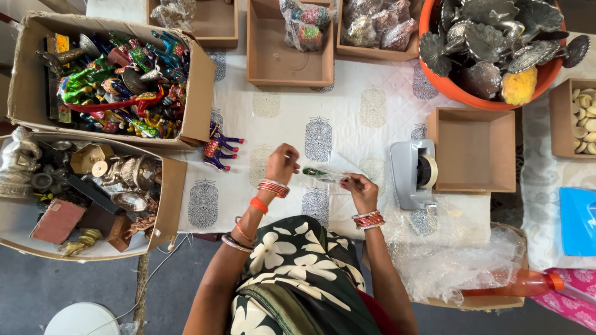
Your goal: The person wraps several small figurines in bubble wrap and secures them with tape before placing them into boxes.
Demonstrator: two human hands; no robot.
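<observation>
small green item between hands too small to identify, orange tub cropped

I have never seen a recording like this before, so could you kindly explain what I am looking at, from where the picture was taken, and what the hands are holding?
There is no machine here: a person works with two bare hands, and one camera looks straight down on them from above. The left hand and right hand together hold a small green object that seems to sit in a clear wrapper; what it is I cannot tell. Both wrists wear bangles. The work surface is a white printed cloth. On it lie a grey tape dispenser, a small painted horse figure, and several empty brown boxes. A cardboard box of colourful painted figures and another of metal ornaments sit to the left, with an orange tub of metal pieces at top right.
</observation>
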